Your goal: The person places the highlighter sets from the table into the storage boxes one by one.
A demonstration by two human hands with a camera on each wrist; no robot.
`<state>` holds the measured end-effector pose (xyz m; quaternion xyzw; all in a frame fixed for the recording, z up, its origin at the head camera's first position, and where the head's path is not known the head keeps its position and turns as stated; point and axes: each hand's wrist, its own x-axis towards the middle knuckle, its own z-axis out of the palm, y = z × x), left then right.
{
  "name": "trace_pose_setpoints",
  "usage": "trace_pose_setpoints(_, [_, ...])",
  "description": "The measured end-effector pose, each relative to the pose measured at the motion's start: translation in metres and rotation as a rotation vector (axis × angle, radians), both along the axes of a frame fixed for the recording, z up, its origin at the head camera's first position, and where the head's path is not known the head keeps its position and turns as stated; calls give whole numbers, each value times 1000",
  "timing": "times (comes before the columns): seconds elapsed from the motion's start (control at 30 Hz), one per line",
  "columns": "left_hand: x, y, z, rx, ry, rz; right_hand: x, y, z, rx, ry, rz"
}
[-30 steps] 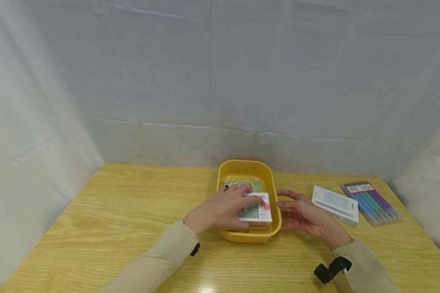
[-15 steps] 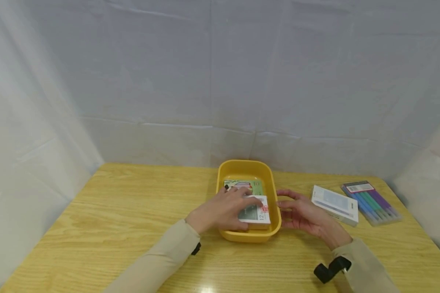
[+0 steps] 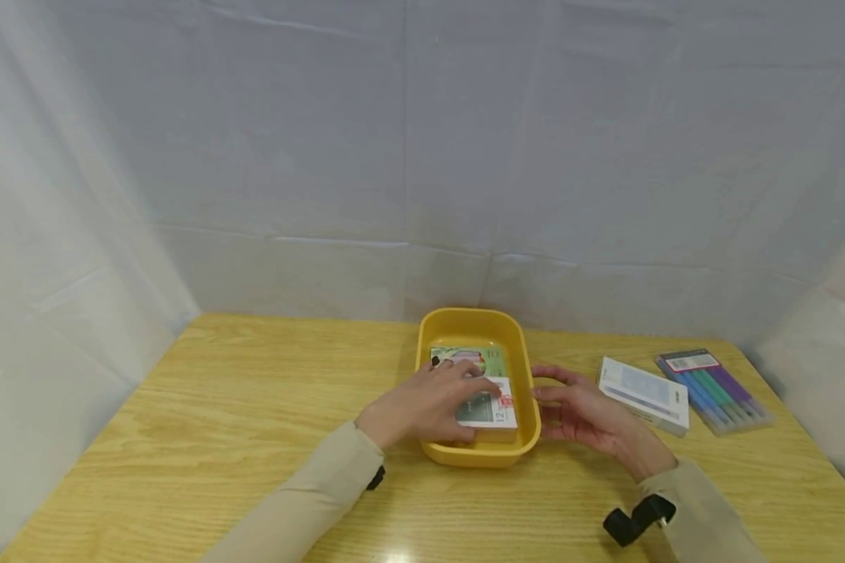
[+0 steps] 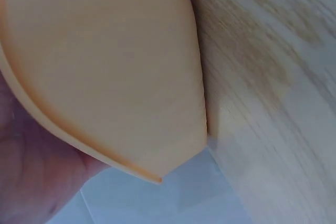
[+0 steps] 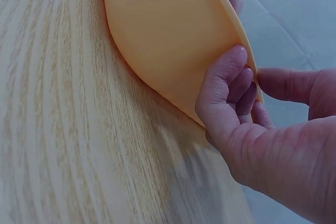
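In the head view, a yellow plastic bin (image 3: 472,314) stands at the table's back edge. My left hand (image 3: 426,403) reaches in over its left wall and grips a white box (image 3: 501,418) marked "12", its fingers across the top and thumb at the near side. Behind that box, a flat green packet with printed pictures (image 3: 494,362) shows partly, the rest covered by hand and box. At the bin's right wall, my right hand (image 3: 587,410) holds the rim with curled fingers. The right wrist view shows those fingers (image 5: 231,66) against the outer wall, thumb at the rim.
To the right of the bin lies a white box with a pale blue panel (image 3: 644,391). Next to it is a clear pack of blue, green and purple pens (image 3: 718,391). White sheeting (image 3: 310,258) hangs behind the wooden table (image 3: 267,375).
The white box in my left hand has settled lower in the bin and shifted slightly left, showing more of the green packet. My right hand has stayed on the bin.
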<state>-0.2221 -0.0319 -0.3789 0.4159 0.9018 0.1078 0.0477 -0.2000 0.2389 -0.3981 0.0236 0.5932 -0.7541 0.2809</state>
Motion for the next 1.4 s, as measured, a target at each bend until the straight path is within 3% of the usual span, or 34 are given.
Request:
trace_pose_setpoints(0.2, [-2, -5, 2, 68, -1, -14, -1, -1, -1, -10, 2, 3])
trace_pose_setpoints(0.33, [-3, -12, 3, 225, 23, 15, -1, -1, -1, -14, -1, 3])
trace_pose_setpoints(0.4, [-2, -17, 2, 328, 42, 60, 0, -2, -1, -16, -3, 2])
trace_pose_setpoints(0.5, [2, -24, 3, 490, 0, 173, 0, -2, -1, -18, -5, 2])
trace_pose_setpoints(0.73, [5, -42, 1, 772, -333, 526, 0, -2, 1, 2, -9, -5])
trace_pose_setpoints(0.9, [4, -50, -5, 931, -688, 662, -1, -1, 0, 0, -9, -3])
trace_pose_setpoints(1.07, [1, -54, -9, 978, -901, 682, -1, -1, 1, 9, -28, -16])
trace_pose_setpoints(1.27, [-5, -61, -16, 1023, -1065, 628, 0, 0, 2, 21, -27, -23])
trace_pose_setpoints(1.4, [-8, -65, -23, 1074, -1132, 581, 0, 0, 3, 53, -18, -16])
